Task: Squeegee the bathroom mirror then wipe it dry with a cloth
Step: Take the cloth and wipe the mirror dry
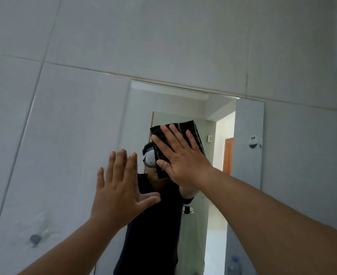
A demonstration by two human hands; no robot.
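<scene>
The frameless bathroom mirror (247, 120) hangs on a grey tiled wall. My right hand (180, 154) lies flat with fingers spread on a dark striped cloth (191, 129), pressing it against the upper middle of the glass. Straight-fingered and holding nothing, my left hand (120, 187) is raised at the mirror's left edge, partly over the wall tile; I cannot tell whether it touches. No squeegee is in view. The mirror reflects a person in dark clothes and an open doorway.
A small grey hook (35, 238) with a clear pad sticks to the wall (64, 126) at lower left. A round white fitting (253, 142) shows in the mirror's right strip. A plastic bottle (234, 263) shows at the bottom right of the mirror.
</scene>
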